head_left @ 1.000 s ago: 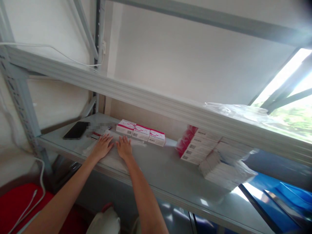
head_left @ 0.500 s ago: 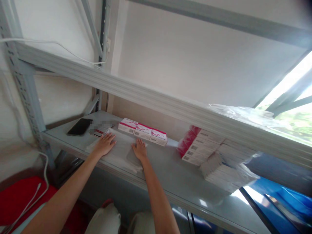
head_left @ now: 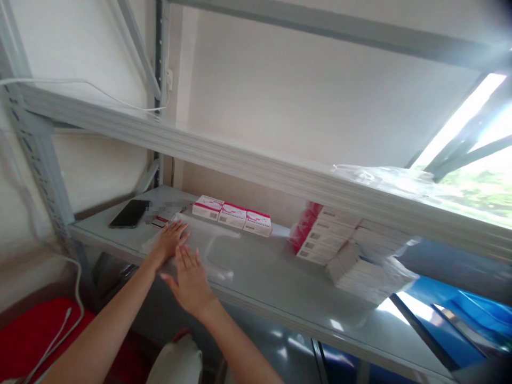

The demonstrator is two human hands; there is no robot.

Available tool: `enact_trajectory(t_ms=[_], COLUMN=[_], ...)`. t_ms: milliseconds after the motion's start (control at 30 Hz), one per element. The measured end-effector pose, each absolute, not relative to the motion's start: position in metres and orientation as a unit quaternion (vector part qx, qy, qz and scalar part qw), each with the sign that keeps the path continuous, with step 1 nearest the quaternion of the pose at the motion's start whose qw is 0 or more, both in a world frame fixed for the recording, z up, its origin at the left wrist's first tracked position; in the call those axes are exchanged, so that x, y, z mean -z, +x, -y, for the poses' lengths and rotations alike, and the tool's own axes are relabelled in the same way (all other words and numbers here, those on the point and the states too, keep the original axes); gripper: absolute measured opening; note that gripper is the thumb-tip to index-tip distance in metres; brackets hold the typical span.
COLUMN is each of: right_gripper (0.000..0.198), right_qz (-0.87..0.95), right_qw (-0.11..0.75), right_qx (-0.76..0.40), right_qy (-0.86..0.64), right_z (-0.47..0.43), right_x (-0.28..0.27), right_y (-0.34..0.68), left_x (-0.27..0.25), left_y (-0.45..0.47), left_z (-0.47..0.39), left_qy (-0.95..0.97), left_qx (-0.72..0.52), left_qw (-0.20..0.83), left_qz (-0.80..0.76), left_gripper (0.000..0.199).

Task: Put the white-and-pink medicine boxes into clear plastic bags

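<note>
A clear plastic bag (head_left: 218,250) lies flat on the grey metal shelf (head_left: 276,272). My left hand (head_left: 170,241) rests on the bag's left part, fingers stretched out. Close beside it, my right hand (head_left: 190,280) is at the shelf's front edge with fingers extended and thumb apart, its fingertips near my left hand; whether it touches the bag I cannot tell. Behind the bag stand three white and pink boxes (head_left: 232,215) in a row. A small card with red and dark print (head_left: 160,221) lies just beyond my left hand.
A black phone (head_left: 130,213) lies at the shelf's left end. To the right stands a plastic-wrapped stack of similar boxes (head_left: 320,240). An upper shelf beam (head_left: 240,154) crosses above, with crumpled plastic (head_left: 384,178) on it. A red seat (head_left: 48,330) and white cable (head_left: 78,288) are at lower left.
My right hand has moved left and toward me, from the bag's right side to beside my left hand. My left hand stays in nearly the same place. The view has shifted slightly.
</note>
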State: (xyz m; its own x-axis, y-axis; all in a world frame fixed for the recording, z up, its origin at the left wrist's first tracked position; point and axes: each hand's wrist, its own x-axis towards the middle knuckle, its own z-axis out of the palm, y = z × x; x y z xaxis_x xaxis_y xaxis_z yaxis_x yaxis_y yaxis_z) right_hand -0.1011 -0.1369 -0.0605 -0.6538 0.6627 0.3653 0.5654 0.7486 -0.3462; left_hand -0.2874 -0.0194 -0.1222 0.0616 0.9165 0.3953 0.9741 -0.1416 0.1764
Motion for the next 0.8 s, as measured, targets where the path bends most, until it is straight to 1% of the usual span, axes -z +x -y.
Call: enact_trajectory(t_ms=[67, 133, 233, 333, 467, 533, 733, 800], right_gripper=[0.063, 0.062, 0.069, 0.07, 0.065, 0.063, 0.068, 0.069], right_qz=[0.908, 0.903, 0.898, 0.895, 0.884, 0.881, 0.871, 0.868], right_qw=[0.2, 0.191, 0.19, 0.18, 0.185, 0.189, 0.2, 0.207], right_qx=[-0.093, -0.082, -0.073, -0.07, -0.072, -0.069, -0.055, -0.048], right_qy=[-0.357, -0.376, -0.39, -0.403, -0.424, -0.429, -0.446, -0.448], right_z=[0.135, 0.128, 0.122, 0.128, 0.138, 0.14, 0.145, 0.146], right_x=[0.075, 0.084, 0.084, 0.081, 0.082, 0.084, 0.09, 0.093], right_y=[-0.085, -0.062, -0.029, -0.013, -0.01, -0.01, -0.006, -0.005], left_x=[0.119, 0.117, 0.116, 0.111, 0.094, 0.086, 0.075, 0.073], left_y=[-0.286, -0.284, -0.283, -0.282, -0.281, -0.28, -0.276, -0.275], left_z=[0.019, 0.019, 0.018, 0.02, 0.034, 0.043, 0.061, 0.066], left_qy=[-0.709, -0.705, -0.7, -0.698, -0.662, -0.63, -0.533, -0.53], left_qx=[0.191, 0.185, 0.198, 0.232, 0.266, 0.285, 0.379, 0.399], left_qw=[0.06, 0.069, 0.084, 0.107, 0.212, 0.245, 0.277, 0.263], left_qz=[0.677, 0.682, 0.681, 0.669, 0.668, 0.679, 0.704, 0.701], left_gripper=[0.048, 0.049, 0.048, 0.046, 0.041, 0.038, 0.03, 0.028])
